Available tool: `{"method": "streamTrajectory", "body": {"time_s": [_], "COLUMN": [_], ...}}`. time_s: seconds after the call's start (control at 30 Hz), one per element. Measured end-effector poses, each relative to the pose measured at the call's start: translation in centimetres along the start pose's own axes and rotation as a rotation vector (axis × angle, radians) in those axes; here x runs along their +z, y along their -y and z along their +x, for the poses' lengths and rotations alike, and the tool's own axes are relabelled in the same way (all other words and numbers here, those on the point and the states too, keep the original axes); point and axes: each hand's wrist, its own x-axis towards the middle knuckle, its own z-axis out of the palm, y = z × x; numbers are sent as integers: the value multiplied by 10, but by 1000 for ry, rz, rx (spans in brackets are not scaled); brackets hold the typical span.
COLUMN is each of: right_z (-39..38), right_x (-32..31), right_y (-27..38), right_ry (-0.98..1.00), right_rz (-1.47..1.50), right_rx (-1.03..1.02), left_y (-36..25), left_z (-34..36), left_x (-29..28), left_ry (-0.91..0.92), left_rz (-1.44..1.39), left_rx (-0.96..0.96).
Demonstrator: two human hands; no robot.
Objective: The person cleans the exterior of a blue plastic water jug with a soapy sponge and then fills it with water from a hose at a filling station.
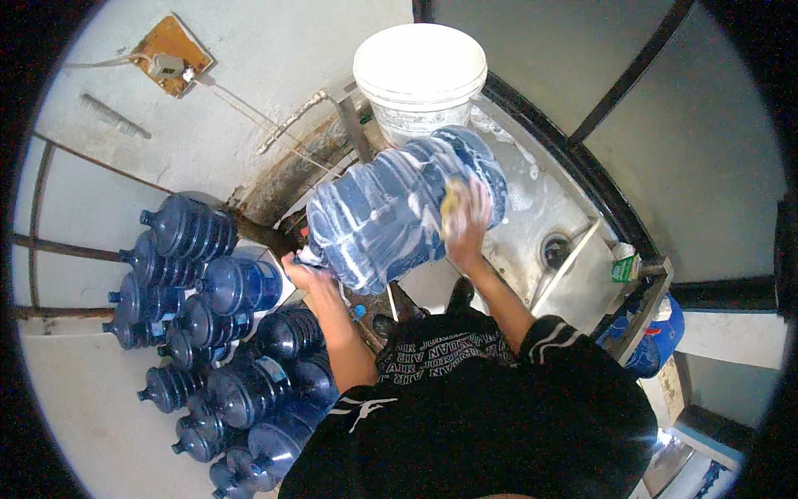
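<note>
A large blue water jug (366, 208) lies on its side in front of me, streaked with white suds. My left hand (307, 273) is closed round its neck end at the lower left. Against the jug's side near its base, my right hand (467, 223) presses a yellow sponge (450, 205). The fingers over the sponge are slightly blurred. The jug's far end reaches over a wet metal sink top (519, 237), just before a white bucket (424, 112).
Several blue water jugs (245, 391) are stacked at the left. A drain hole (555, 248) opens in the sink top at the right, near a green-and-white packet (625, 268). A socket on an orange board (173, 56) hangs on the wall, with a cable running down.
</note>
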Motion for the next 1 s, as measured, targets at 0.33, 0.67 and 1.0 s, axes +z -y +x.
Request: {"method": "streamTrajectory", "body": {"time_s": [0.33,0.67,1.0], "right_z": [31,-62,73], "right_x": [-2,47,-15], "right_y": [-47,-186,-111], "right_ry": [-145,43,487], "right_rz": [-108,745,1082], "right_rx": [298,1151,788], "left_y": [-6,17,5], "left_z": [5,18,14], "left_x": [-13,-41,-62], "left_ry": [153,-2,347], "left_rz": [57,107,216], "left_rx": [-35,50,-251]}}
